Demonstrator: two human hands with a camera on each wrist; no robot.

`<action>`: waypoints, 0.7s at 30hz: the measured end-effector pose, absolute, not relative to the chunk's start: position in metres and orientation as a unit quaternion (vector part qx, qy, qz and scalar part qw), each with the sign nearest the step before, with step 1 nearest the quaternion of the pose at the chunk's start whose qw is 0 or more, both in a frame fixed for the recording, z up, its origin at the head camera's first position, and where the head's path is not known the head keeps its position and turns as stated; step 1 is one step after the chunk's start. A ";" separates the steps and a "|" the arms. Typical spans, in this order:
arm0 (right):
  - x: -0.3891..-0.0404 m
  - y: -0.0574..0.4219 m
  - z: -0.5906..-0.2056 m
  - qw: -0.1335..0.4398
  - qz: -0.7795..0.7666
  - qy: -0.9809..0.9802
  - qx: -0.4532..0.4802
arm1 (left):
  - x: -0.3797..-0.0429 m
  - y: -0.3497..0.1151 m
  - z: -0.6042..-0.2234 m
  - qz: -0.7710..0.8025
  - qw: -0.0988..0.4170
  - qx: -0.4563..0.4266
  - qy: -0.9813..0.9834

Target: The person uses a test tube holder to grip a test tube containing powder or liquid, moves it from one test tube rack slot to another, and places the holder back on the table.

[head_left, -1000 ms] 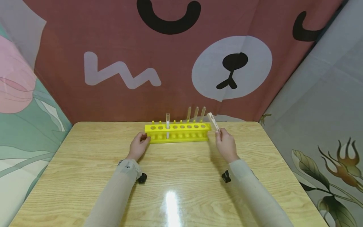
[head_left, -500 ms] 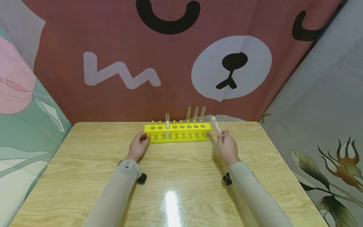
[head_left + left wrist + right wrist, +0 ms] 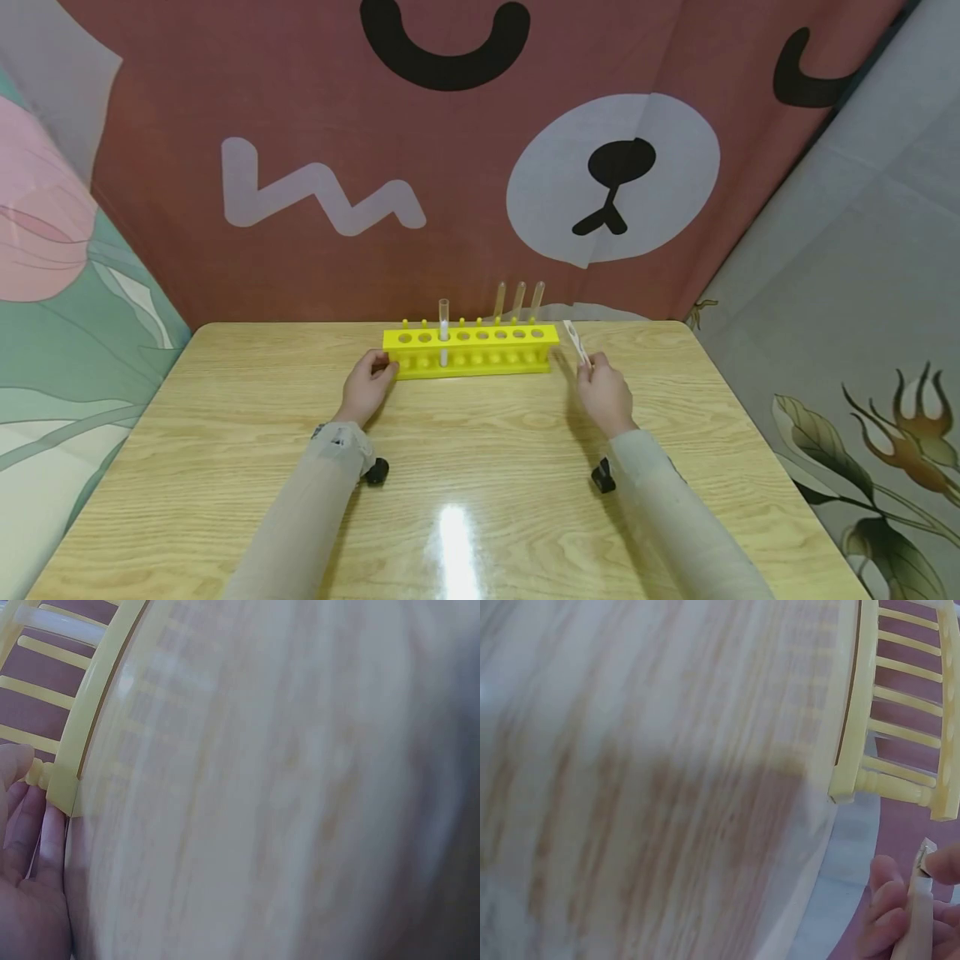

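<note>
At the back of the table stands a yellow test tube rack (image 3: pixel 517 342). My left hand (image 3: pixel 366 387) grips its left end; in the left wrist view the thumb (image 3: pixel 13 763) lies against the end post, with the other fingers beside the rack (image 3: pixel 71 754). One upright test tube (image 3: pixel 444 327) with white contents sits in a hole left of the rack's middle. Three clear tubes (image 3: pixel 519 300) stand upside down on the rear pegs at the right. Just off the rack's right end, my right hand (image 3: pixel 604 396) pinches a pale wooden test tube holder (image 3: pixel 576 342), tilted away from me.
The wooden table (image 3: pixel 480 442) reaches back to a brown cloth (image 3: pixel 315 275) printed with a bear face. Floral cloths hang along the left (image 3: pixel 75 358) and right (image 3: pixel 825 275) sides. A light glare (image 3: pixel 456 550) shows near the front.
My right hand has shifted a little to the right and toward me, taking the test tube holder lower and away from the rack. The left hand and rack stay put.
</note>
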State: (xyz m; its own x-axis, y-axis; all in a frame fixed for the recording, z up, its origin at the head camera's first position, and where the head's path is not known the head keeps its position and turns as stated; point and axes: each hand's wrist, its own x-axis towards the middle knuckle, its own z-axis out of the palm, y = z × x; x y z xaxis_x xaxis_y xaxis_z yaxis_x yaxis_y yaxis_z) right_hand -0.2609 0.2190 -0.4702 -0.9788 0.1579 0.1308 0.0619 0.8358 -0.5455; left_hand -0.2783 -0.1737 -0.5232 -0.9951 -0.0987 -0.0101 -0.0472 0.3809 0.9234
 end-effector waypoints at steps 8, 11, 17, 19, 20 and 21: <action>-0.261 0.222 -0.475 0.037 0.274 -0.959 -0.065 | -0.279 -0.173 -0.524 -0.552 0.021 0.048 -0.832; -0.261 0.223 -0.477 0.018 0.273 -0.960 -0.066 | -0.279 -0.173 -0.524 -0.550 0.021 0.048 -0.834; -0.262 0.225 -0.480 0.002 0.260 -0.964 -0.055 | -0.279 -0.174 -0.524 -0.544 0.022 0.047 -0.837; -0.262 0.225 -0.482 0.001 0.258 -0.965 -0.054 | -0.279 -0.174 -0.523 -0.545 0.021 0.047 -0.837; -0.262 0.225 -0.482 -0.001 0.258 -0.965 -0.054 | -0.279 -0.174 -0.523 -0.545 0.021 0.046 -0.837; -0.262 0.224 -0.483 -0.003 0.259 -0.964 -0.054 | -0.279 -0.174 -0.524 -0.545 0.021 0.045 -0.837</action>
State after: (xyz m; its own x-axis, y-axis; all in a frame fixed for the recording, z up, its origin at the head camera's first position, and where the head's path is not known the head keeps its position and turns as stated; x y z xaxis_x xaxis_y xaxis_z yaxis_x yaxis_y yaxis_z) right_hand -0.2617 0.2245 -0.4827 -0.9941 0.1028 -0.0342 0.1061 0.8605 -0.4984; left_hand -0.2786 -0.1743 -0.5235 -0.9951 -0.0977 -0.0140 -0.0523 0.4015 0.9143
